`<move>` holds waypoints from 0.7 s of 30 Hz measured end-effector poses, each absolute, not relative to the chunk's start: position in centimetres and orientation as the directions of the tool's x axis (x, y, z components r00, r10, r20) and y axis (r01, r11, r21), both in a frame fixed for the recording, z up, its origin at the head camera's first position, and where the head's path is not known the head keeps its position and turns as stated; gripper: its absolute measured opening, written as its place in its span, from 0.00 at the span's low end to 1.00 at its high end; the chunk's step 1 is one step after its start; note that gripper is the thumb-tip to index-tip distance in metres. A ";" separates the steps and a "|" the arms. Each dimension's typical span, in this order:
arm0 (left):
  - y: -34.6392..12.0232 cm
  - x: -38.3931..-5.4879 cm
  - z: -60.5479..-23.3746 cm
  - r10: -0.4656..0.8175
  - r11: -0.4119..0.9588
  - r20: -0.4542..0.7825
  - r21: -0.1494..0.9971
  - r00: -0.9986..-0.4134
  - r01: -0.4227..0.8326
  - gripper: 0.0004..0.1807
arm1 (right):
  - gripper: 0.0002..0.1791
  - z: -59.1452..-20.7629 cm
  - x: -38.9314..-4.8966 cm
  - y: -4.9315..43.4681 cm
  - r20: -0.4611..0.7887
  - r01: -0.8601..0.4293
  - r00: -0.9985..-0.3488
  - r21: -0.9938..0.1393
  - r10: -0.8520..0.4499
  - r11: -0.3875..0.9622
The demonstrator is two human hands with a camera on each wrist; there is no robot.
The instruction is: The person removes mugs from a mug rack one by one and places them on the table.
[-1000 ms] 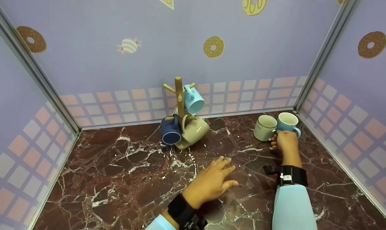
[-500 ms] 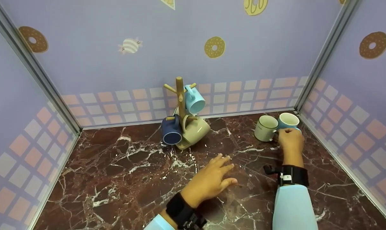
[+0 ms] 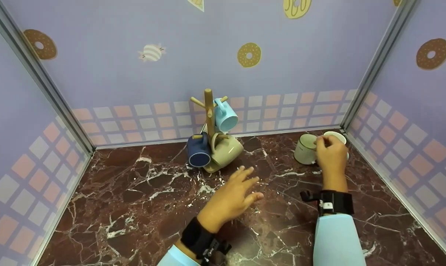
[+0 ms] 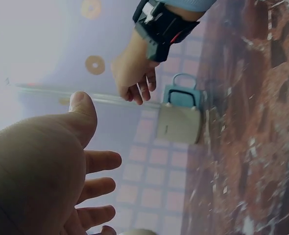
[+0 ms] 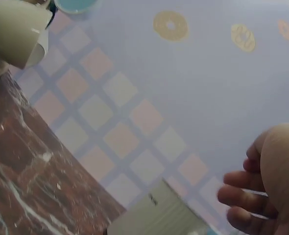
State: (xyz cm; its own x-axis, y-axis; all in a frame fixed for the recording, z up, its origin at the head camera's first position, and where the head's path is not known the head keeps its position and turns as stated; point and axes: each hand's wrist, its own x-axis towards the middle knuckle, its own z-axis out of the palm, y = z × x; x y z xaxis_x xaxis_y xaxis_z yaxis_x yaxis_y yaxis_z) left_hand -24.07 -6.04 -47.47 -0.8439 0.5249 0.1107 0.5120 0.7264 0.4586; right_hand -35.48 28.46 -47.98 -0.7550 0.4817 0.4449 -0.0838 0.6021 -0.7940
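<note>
At the right back of the tabletop, a pale grey-green mug point(image 3: 304, 152) stands upright beside a blue mug point(image 4: 184, 97) with a whitish inside. My right hand point(image 3: 332, 159) hovers over these two, its fingers loosely curled and nothing visible in them; the head view has it covering most of the blue mug. The left wrist view also has that hand clear above both rims. My left hand point(image 3: 226, 199) is held over the middle of the marbled surface, fingers spread and holding nothing. Nearest to it is a cream mug point(image 3: 228, 150) on the wooden mug tree point(image 3: 208, 96).
Also hanging on the mug tree are a light blue mug point(image 3: 226, 117) high up and a dark blue mug point(image 3: 198, 153) low on the left. A whitish mug behind is mostly hidden. Patterned panels point(image 3: 193, 55) enclose the marbled tabletop point(image 3: 134, 207) at the back and sides.
My right hand has let go near the mug handles and risen above the rims. My left hand has drifted slightly left and towards the mug tree. The mugs stay put.
</note>
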 end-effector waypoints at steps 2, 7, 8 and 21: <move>-6.6 -24.2 -47.1 0.508 0.727 0.126 0.467 -0.852 0.503 0.40 | 0.14 -47.7 -35.6 27.7 0.471 -0.145 -0.770 -0.786 0.430 0.601; -7.5 -24.7 -46.5 0.491 0.711 0.180 0.482 -0.852 0.512 0.40 | 0.11 -47.2 -35.9 25.7 0.560 -0.270 -0.769 -0.721 0.307 0.638; -7.7 -24.8 -46.4 0.490 0.709 0.190 0.480 -0.851 0.516 0.40 | 0.10 -47.1 -35.8 25.4 0.577 -0.288 -0.766 -0.703 0.284 0.650; -10.7 -25.3 -44.6 0.389 0.723 0.227 0.526 -0.893 0.448 0.40 | 0.09 -46.0 -35.1 21.8 0.632 -0.411 -0.771 -0.589 0.080 0.696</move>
State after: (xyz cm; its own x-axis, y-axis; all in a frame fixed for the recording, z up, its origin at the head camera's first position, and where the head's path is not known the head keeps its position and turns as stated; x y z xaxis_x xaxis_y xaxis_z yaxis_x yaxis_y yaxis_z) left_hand -25.35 -10.66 -44.62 -0.8930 0.3887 0.2267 0.4482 0.7232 0.5255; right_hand -35.12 21.80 -46.02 -0.7707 0.0801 0.6321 -0.4111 0.6955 -0.5893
